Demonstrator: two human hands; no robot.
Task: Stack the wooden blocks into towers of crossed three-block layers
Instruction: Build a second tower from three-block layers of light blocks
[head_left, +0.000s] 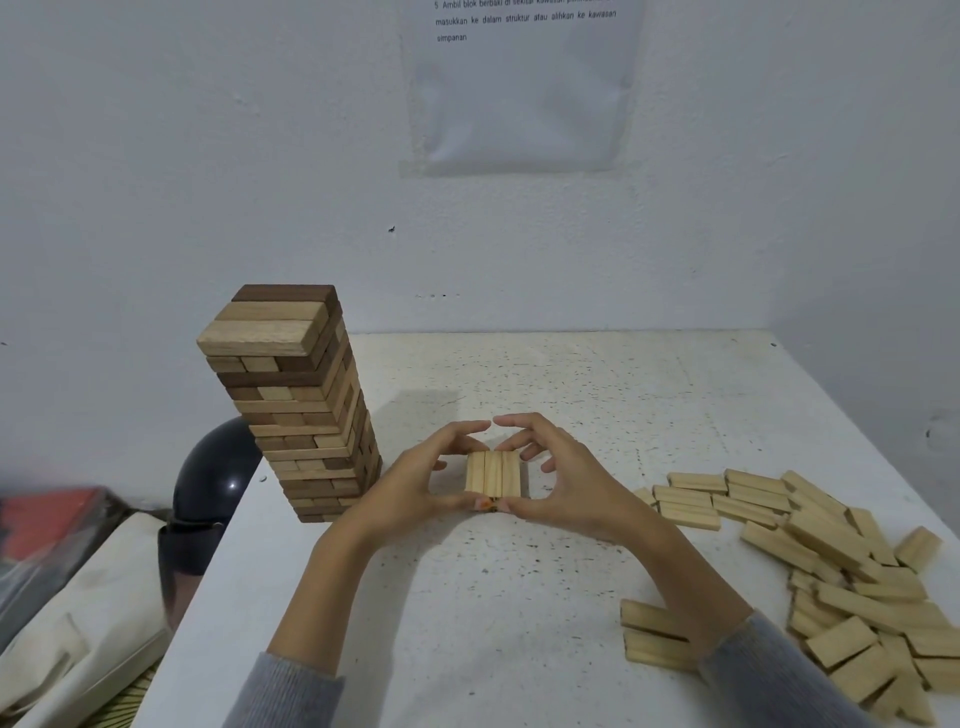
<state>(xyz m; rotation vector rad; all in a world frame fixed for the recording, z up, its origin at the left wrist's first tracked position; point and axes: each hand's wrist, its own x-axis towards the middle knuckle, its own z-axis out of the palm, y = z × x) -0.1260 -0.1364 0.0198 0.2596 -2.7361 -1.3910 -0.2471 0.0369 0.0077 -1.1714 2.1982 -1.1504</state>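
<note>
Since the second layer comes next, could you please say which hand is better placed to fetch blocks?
Probably the right hand: both hands hold the flat layer of three pale wooden blocks, but the loose block pile lies on the right, farther from the left hand.

matt wooden blocks (493, 475); speckled matt table (571, 384)

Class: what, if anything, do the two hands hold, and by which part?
The left hand and right hand together hold the flat row of three blocks by its ends: thumbs at the near ends, fingers curved over the far ends.
</note>
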